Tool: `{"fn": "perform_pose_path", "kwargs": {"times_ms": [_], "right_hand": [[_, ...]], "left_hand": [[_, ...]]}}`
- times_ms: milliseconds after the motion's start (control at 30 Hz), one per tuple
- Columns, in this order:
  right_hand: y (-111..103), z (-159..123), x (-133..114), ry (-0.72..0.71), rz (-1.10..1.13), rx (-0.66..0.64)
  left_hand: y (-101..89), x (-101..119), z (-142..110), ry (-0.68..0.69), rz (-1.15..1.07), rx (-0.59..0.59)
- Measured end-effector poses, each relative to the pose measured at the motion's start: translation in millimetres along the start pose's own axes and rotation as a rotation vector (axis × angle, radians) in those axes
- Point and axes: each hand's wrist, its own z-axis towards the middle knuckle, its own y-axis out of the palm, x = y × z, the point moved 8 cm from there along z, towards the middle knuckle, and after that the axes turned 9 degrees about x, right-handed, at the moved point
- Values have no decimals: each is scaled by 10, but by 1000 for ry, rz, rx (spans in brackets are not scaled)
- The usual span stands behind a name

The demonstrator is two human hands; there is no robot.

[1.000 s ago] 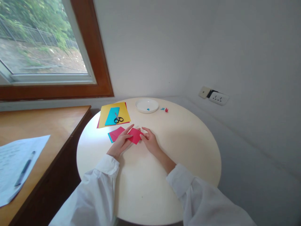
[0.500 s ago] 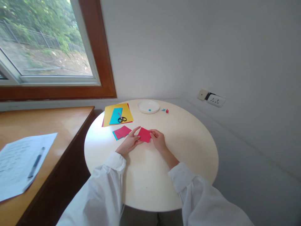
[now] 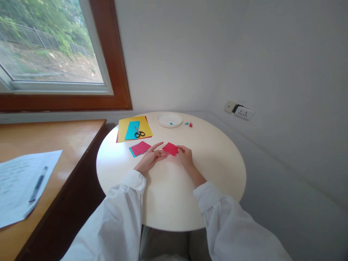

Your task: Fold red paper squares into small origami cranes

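A small red square of paper (image 3: pixel 170 149) is turned cornerwise between my hands, just above the white round table (image 3: pixel 174 203). My right hand (image 3: pixel 185 156) pinches its right corner between thumb and fingers. My left hand (image 3: pixel 152 157) lies at its left side with fingers stretched out; the fingertips are close to the lower left edge, and I cannot tell whether they touch it. Left of that hand, red and blue paper pieces (image 3: pixel 140 148) lie in a small stack, partly behind the fingers.
Yellow paper (image 3: pixel 122 127) over red sheets bears a blue paper strip (image 3: pixel 131 131) and black-handled scissors (image 3: pixel 139 134). A white plate (image 3: pixel 163 124) holds a blue scrap. Tiny blue (image 3: pixel 186 123) and red (image 3: pixel 190 124) folded papers sit beside it. A wooden desk (image 3: pixel 76 137) stands left.
My left hand has let go of the red paper and its fingers have straightened. The right hand still holds the paper, which lies flatter now. The view has shifted slightly.
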Motion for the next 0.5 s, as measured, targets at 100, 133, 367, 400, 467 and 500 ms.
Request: {"fn": "perform_pose_path", "kwargs": {"times_ms": [100, 133, 367, 400, 467, 500], "right_hand": [[-16, -10, -5, 6, -9, 10], [-20, -14, -9, 7, -12, 11], [-16, -33, -32, 20, -26, 4], [-16, -36, -38, 20, -29, 4], [-17, -43, -54, 18, -31, 3], [-16, -48, -64, 15, -31, 1]], "left_hand": [[-16, -11, 33, 20, 36, 23], [-24, -19, 50, 26, 49, 32], [-34, -23, 105, 87, 152, 70], [-27, -11, 99, 101, 174, 71], [-13, 21, 80, 135, 227, 75], [-9, 38, 70, 154, 258, 79]]}}
